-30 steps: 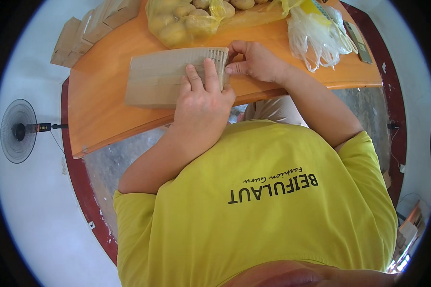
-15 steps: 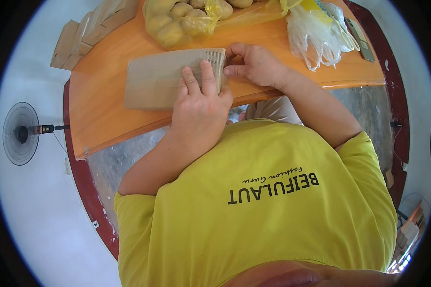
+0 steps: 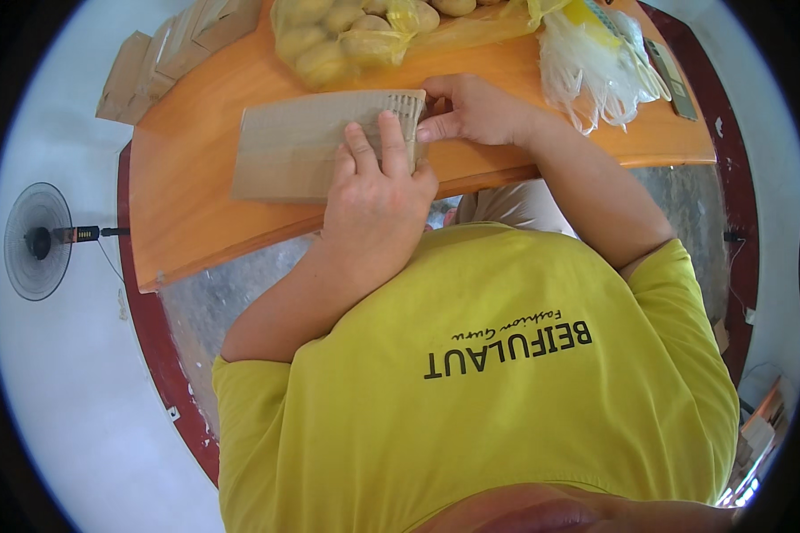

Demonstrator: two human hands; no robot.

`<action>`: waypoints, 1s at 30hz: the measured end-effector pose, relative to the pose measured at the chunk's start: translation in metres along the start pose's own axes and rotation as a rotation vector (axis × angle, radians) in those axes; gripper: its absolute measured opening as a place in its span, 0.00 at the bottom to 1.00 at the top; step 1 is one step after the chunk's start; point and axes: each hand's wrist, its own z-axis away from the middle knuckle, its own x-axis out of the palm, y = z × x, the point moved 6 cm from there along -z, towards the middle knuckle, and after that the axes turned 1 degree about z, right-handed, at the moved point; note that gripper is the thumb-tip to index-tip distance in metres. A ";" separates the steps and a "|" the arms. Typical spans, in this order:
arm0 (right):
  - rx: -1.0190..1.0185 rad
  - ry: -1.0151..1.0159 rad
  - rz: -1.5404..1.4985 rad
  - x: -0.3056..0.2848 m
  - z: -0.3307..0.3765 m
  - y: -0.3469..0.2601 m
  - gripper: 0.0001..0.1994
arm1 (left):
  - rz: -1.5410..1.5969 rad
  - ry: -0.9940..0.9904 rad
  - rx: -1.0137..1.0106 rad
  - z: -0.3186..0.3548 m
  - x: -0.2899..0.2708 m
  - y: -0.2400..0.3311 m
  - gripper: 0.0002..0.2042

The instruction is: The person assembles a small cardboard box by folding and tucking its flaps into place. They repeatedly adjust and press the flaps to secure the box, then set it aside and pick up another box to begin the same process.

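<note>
A flat tan cardboard box lies near the front edge of the orange table, with a row of small dark marks by its right end. My left hand rests on its right half, fingers stretched out and spread over the top. At the box's right end, my right hand has thumb and bent forefinger closed on the edge. Exactly what part of the end they pinch is hidden.
Behind the box sits a yellow plastic bag of potatoes. Clear plastic bags and a phone lie at the right. Several cardboard boxes stand along the far left edge. A fan is left of the table.
Both hands keep their places on the box. The view has shifted slightly, and my right forearm has moved a little.
</note>
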 end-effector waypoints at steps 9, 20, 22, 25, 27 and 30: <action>-0.054 0.069 0.031 -0.001 0.009 0.005 0.22 | 0.023 -0.026 0.000 0.000 0.000 0.000 0.20; 0.034 0.115 0.204 0.003 0.014 -0.006 0.26 | 0.010 -0.069 -0.003 -0.001 -0.001 0.001 0.24; 0.029 0.112 0.268 0.003 0.016 -0.010 0.26 | 0.003 -0.066 0.007 -0.001 -0.002 0.000 0.22; -0.006 0.082 0.044 0.005 0.017 -0.002 0.26 | 0.001 -0.056 0.018 -0.001 -0.003 0.001 0.21; 0.055 0.098 0.078 0.007 0.016 -0.003 0.26 | 0.011 -0.027 0.029 -0.001 -0.003 0.002 0.16; 0.035 0.134 0.154 0.011 0.018 -0.006 0.26 | 0.031 0.036 0.045 -0.001 -0.005 0.003 0.11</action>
